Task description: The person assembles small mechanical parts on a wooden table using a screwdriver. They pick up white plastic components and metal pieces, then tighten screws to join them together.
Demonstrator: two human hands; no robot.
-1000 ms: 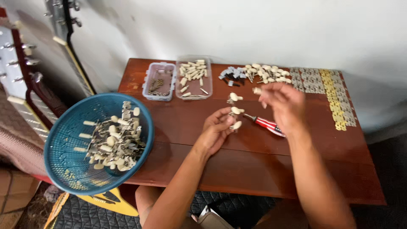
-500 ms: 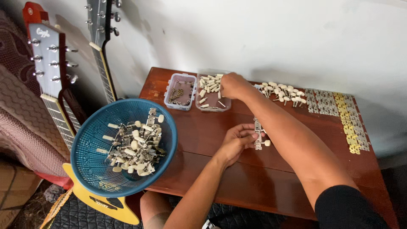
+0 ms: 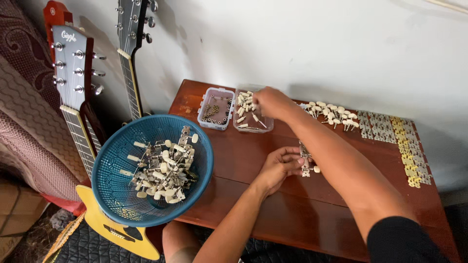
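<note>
I sat at a reddish-brown wooden table pushed against a plain white wall. To my left, two guitars leaned upright against that wall, one with a grey headstock and one with a darker headstock, beside a patterned maroon cloth. A yellow guitar body showed low down, under the table's near left corner.

A round blue plastic basket sat at the left edge of the table, heaped with assembled tuning machines with cream knobs. At the back of the table stood two small clear trays side by side: the left tray held small dark metal bushings, and the right tray held loose cream-knobbed tuner posts. Further right along the back lay a cluster of cream-knobbed pegs, then rows of silver plates and gold plates laid flat near the right edge.

My right arm stretched across the middle of the table and hid part of the surface behind it. My right hand hovered over the right tray with fingers curled down into it; I could not tell whether it had pinched a piece. My left hand rested on the table in the middle, its fingers closed around a tuner strip, a short metal plate with cream knobs, held just above the wood.
</note>
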